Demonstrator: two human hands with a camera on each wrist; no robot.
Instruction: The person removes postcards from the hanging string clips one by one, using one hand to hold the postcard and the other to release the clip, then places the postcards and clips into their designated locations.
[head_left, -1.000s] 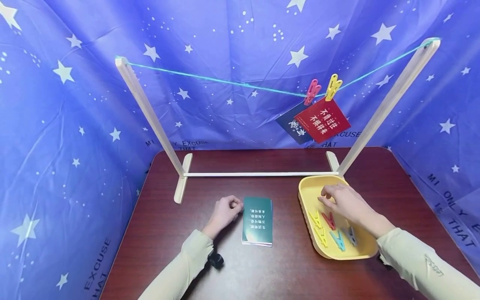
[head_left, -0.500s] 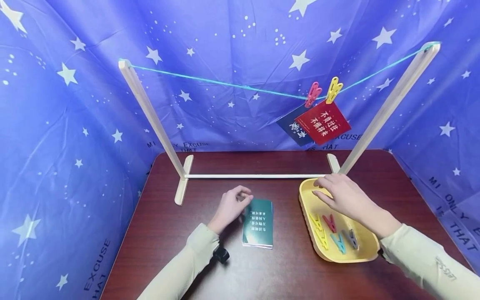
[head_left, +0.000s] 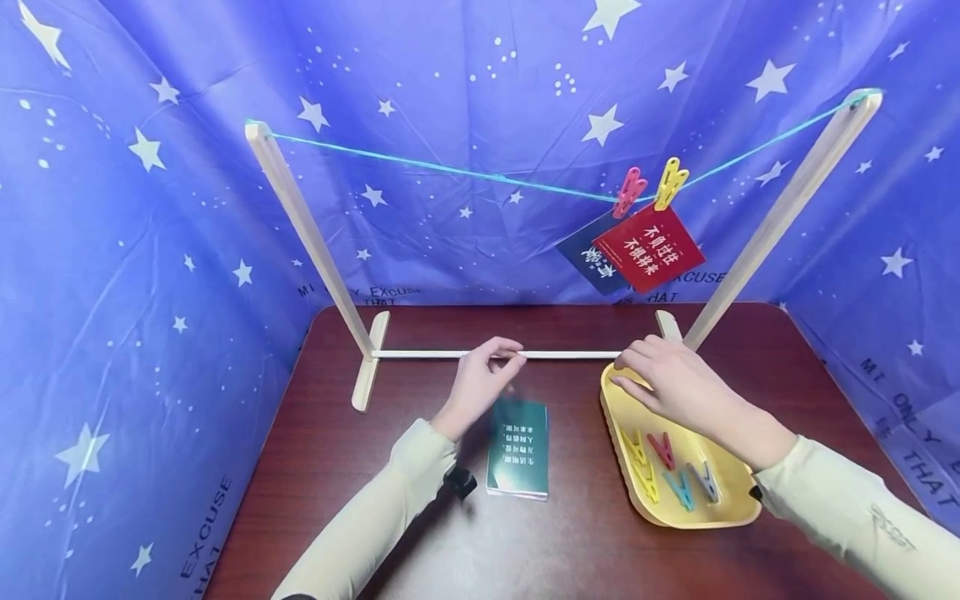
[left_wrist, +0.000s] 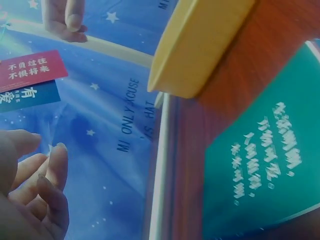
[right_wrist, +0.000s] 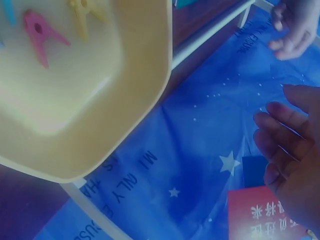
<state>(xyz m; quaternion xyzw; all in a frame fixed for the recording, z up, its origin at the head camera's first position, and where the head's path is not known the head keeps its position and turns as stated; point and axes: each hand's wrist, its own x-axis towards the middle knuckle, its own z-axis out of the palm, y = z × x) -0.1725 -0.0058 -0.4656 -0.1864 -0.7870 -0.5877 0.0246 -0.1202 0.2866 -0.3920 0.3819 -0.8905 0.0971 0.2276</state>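
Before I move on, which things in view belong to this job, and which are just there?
Probably in the job:
card stack, green on top
loose clips in the yellow tray
wooden frame and its turquoise line
hanging red card and dark blue card
pink clip and yellow clip on the line

Probably just there:
starry curtain
dark red table
black wrist device

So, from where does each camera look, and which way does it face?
Head: on the head, facing forward and down over the table; left hand, right hand and sleeves show.
Left wrist: on that wrist, facing green card, yellow tray and curtain; left hand lower left, right hand top.
Right wrist: on that wrist, facing yellow tray and curtain; right hand at right, left hand upper right.
Both wrist views share the red card.
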